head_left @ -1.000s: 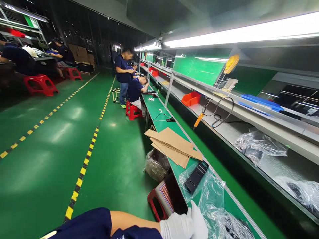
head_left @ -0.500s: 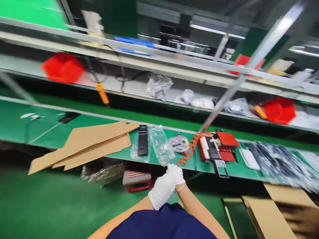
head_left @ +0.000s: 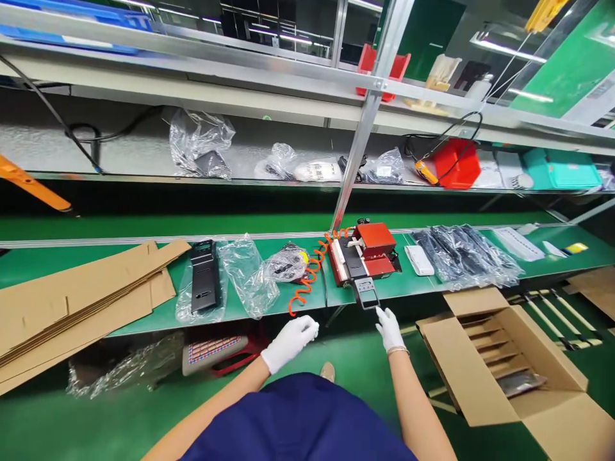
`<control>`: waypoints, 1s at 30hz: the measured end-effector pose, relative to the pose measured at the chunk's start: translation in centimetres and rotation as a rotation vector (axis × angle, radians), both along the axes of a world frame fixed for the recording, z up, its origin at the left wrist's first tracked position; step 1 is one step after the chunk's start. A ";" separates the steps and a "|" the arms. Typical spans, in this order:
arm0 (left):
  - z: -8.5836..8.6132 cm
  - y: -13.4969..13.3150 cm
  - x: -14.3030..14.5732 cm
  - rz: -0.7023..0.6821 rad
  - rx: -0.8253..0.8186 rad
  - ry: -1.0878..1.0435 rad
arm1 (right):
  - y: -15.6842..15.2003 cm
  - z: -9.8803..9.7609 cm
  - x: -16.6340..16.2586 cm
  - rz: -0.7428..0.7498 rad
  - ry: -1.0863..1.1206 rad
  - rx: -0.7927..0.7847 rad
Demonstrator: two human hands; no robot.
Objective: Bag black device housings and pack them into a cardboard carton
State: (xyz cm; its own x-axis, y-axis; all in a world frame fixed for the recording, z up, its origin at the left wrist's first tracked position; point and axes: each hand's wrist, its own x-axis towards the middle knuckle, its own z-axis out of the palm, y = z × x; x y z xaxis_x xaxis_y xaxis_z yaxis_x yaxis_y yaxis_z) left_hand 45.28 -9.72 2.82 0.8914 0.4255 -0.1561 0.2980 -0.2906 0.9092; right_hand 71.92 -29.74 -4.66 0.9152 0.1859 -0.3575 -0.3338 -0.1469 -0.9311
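Note:
Both my hands wear white gloves and hang in front of the green workbench (head_left: 394, 291). My left hand (head_left: 289, 341) is loosely curled with nothing visible in it, just below an orange coiled hose (head_left: 307, 282). My right hand (head_left: 389, 327) has its fingers stretched toward a black device (head_left: 366, 292) that sticks out from a red and black fixture (head_left: 368, 253) on the bench edge. The fingertips are close to it but apart. A black panel (head_left: 204, 283) lies in a clear bag to the left.
Flat cardboard sheets (head_left: 81, 301) lie on the bench's left end. An open carton (head_left: 509, 365) with dividers stands on the floor at right. Bagged black parts (head_left: 461, 256) lie right of the fixture. A steel post (head_left: 365, 121) rises behind it, with shelves holding bags and red bins (head_left: 456, 163).
The view swung from down the aisle to face the bench. My hands, joined half a second ago, have parted; the right one now reaches toward the black device.

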 end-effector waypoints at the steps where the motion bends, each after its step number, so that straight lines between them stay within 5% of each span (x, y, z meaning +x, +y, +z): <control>1: -0.1 -0.6 1.3 -0.024 -0.019 0.004 | -0.2 -0.9 0.9 0.042 0.048 0.036; 9: -0.6 -5.4 9.9 -0.091 -0.027 0.083 | 1.3 -5.6 3.2 0.137 0.293 0.304; 15: -1.9 -5.7 12.7 -0.121 -0.084 0.111 | -4.2 -6.3 1.1 0.071 0.340 0.379; 25: -4.3 -1.7 15.0 -0.043 -0.215 0.202 | -12.6 -2.9 -3.3 -0.074 0.283 0.422; 30: -1.1 0.4 16.4 0.110 -0.435 -0.105 | -15.8 1.5 -3.0 -0.089 0.211 0.328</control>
State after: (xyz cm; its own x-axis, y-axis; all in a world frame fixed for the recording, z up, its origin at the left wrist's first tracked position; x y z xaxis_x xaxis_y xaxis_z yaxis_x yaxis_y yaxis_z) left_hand 61.64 -9.31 1.67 0.8653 0.4332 -0.2522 0.2052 0.1528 0.9667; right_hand 68.88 -45.54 -3.15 0.8457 0.2443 -0.4745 -0.5210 0.1848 -0.8333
